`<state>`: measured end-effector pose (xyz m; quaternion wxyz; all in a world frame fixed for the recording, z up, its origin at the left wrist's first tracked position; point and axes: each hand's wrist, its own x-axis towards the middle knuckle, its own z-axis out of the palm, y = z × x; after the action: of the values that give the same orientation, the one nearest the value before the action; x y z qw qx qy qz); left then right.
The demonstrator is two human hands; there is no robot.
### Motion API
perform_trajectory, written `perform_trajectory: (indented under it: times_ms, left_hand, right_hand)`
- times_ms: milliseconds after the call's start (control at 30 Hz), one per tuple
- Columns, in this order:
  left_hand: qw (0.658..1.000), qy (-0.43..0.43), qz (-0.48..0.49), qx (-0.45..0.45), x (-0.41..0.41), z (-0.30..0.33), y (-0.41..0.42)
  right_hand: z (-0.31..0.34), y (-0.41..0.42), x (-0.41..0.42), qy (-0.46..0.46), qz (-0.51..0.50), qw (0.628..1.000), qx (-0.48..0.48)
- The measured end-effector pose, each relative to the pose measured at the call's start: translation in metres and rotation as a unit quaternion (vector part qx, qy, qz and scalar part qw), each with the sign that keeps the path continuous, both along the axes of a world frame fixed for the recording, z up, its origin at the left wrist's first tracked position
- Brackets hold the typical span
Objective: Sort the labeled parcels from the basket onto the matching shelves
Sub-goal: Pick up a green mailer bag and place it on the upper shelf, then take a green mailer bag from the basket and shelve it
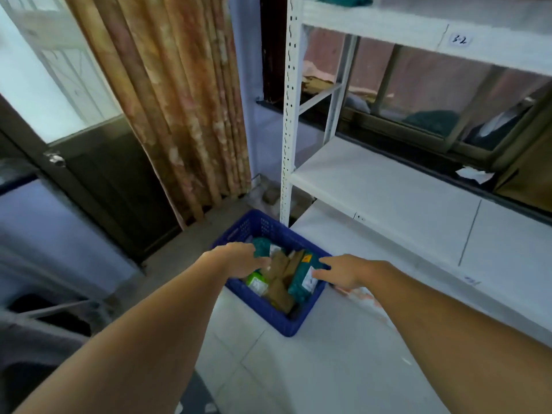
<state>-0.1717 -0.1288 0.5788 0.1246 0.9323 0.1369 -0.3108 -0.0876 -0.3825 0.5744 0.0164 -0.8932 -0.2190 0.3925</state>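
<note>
A blue plastic basket (pixel 286 324) stands on the floor beside the white shelf unit. It holds several parcels: teal bags, brown paper packets (pixel 279 289) and a green packet (pixel 256 281). My left hand (pixel 243 258) reaches over the basket's left side, fingers extended above a teal bag (pixel 263 246). Over the right rim, my right hand (pixel 343 271) has its fingers stretched toward a teal parcel with a white label (pixel 301 283). Neither hand grips anything.
The white metal shelf unit (pixel 388 186) rises at the right, with a paper label (pixel 461 40) on its upper shelf edge and a teal item on top. A curtain (pixel 179 100) and a dark door (pixel 104 174) stand behind the basket.
</note>
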Motion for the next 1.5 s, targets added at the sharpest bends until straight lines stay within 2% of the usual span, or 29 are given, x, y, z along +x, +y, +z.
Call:
perform_trajectory:
  times_ms: [333,533,633,767,867,933,1100,1200,1267,1433,1500]
  left_hand:
    - [0.998,0.042,-0.010,-0.052,-0.003,-0.066,0.022]
    - [0.994,0.071,-0.071,-0.047,0.026,-0.099,0.023]
    - [0.995,0.073,-0.061,-0.040,0.049,-0.127,0.023]
    - [0.987,0.096,-0.129,-0.004,0.084,-0.164,0.019]
    - [0.990,0.097,-0.103,0.002,0.113,-0.215,0.019]
    - [0.990,0.115,-0.065,-0.047,0.132,-0.251,0.016]
    - [0.983,0.144,0.073,-0.093,0.190,-0.308,0.004]
    - [0.985,0.148,-0.018,-0.082,0.210,-0.356,-0.002]
    - [0.988,0.136,-0.015,-0.076,0.222,-0.391,0.002]
    - [0.978,0.183,-0.010,-0.098,0.238,-0.468,-0.006]
    - [0.982,0.172,0.003,-0.076,0.241,-0.497,-0.010]
  right_hand:
    - [-0.072,0.020,-0.009,0.050,-0.019,0.998,-0.015]
    - [-0.120,0.026,0.011,0.023,-0.055,0.998,-0.008]
    - [-0.130,0.034,0.021,0.050,-0.045,0.997,-0.033]
    - [-0.171,0.036,0.054,0.086,-0.033,0.994,-0.051]
    - [-0.207,0.037,0.090,0.091,-0.029,0.994,-0.055]
    - [-0.236,0.037,0.120,0.090,-0.034,0.994,-0.056]
    - [-0.316,0.028,0.200,0.078,-0.034,0.996,-0.041]
    - [-0.347,0.027,0.241,0.099,-0.005,0.992,-0.078]
    - [-0.370,0.030,0.264,0.107,0.012,0.991,-0.083]
    - [-0.442,0.035,0.295,0.119,0.039,0.988,-0.094]
    - [-0.470,0.038,0.304,0.123,0.055,0.986,-0.101]
